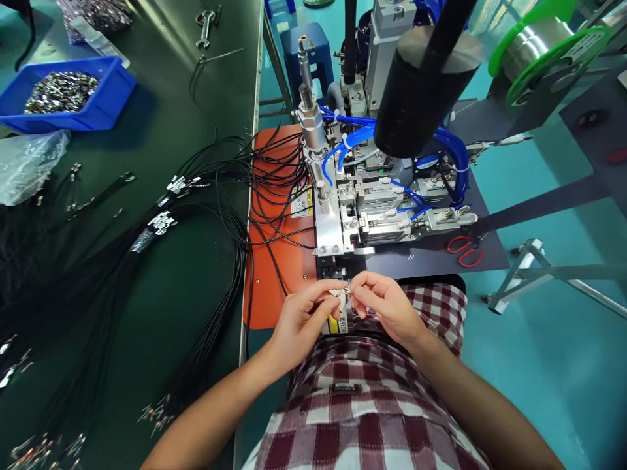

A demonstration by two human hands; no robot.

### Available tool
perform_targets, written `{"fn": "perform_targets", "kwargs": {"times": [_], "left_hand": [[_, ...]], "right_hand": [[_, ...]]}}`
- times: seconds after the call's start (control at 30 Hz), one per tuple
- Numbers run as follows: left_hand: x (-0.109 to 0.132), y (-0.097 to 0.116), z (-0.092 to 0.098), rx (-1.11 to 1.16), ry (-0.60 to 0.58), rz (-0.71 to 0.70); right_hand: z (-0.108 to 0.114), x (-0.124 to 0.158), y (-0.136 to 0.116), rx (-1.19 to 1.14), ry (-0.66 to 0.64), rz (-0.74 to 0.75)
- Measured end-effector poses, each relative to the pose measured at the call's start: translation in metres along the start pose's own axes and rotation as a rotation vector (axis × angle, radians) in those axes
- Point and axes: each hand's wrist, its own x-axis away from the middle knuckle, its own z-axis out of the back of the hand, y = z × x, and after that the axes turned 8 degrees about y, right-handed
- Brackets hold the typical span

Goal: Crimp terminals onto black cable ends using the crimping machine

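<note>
My left hand (306, 316) is closed, thumb and forefinger pinching the end of a black cable (277, 267) that runs in from the left. Fine, light-coloured wire ends (343, 292) show between my two hands. My right hand (382, 303) has its fingertips pressed together on these wire ends; their exact shape is too small to make out. Both hands are just in front of a metal machine (330, 238) with pneumatic cylinders and blue air hoses. A label with yellow on it (334, 324) shows below my fingers.
Bundles of black cables (235, 241) lie across the dark green table (196, 365) and an orange plate (281, 287). A blue bin (110, 98) holds small metal parts. A wrench (206, 29), red-handled scissors (465, 251) and a green wire spool (558, 49) are around. A black cylinder (421, 91) overhangs the machine.
</note>
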Motion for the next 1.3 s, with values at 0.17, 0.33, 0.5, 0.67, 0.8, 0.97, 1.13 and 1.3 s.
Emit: {"fn": "perform_targets", "kwargs": {"times": [0.17, 0.33, 0.5, 0.67, 0.8, 0.97, 1.13, 1.3], "left_hand": [[0.001, 0.000, 0.000, 0.047, -0.019, 0.010], [0.001, -0.003, 0.000, 0.103, -0.009, 0.021], [0.002, -0.005, -0.003, 0.121, 0.019, 0.005], [0.003, -0.003, -0.006, 0.108, 0.035, -0.016], [0.000, 0.000, -0.006, 0.048, 0.085, -0.052], [-0.003, 0.003, -0.007, 0.131, 0.125, 0.041], [-0.002, 0.004, -0.009, 0.259, 0.147, 0.175], [-0.003, 0.004, -0.010, 0.332, 0.181, 0.270]], "right_hand": [[-0.001, -0.001, 0.003, 0.000, 0.015, 0.003], [-0.004, 0.002, 0.009, -0.004, 0.044, 0.032], [-0.011, 0.008, 0.016, 0.044, 0.062, 0.071], [-0.015, 0.012, 0.018, 0.119, 0.081, 0.132], [-0.013, 0.015, 0.019, 0.223, 0.128, 0.182], [-0.012, 0.017, 0.021, 0.292, 0.137, 0.229], [-0.017, 0.018, 0.018, 0.315, 0.137, 0.243], [-0.023, 0.019, 0.016, 0.328, 0.153, 0.206]]}}
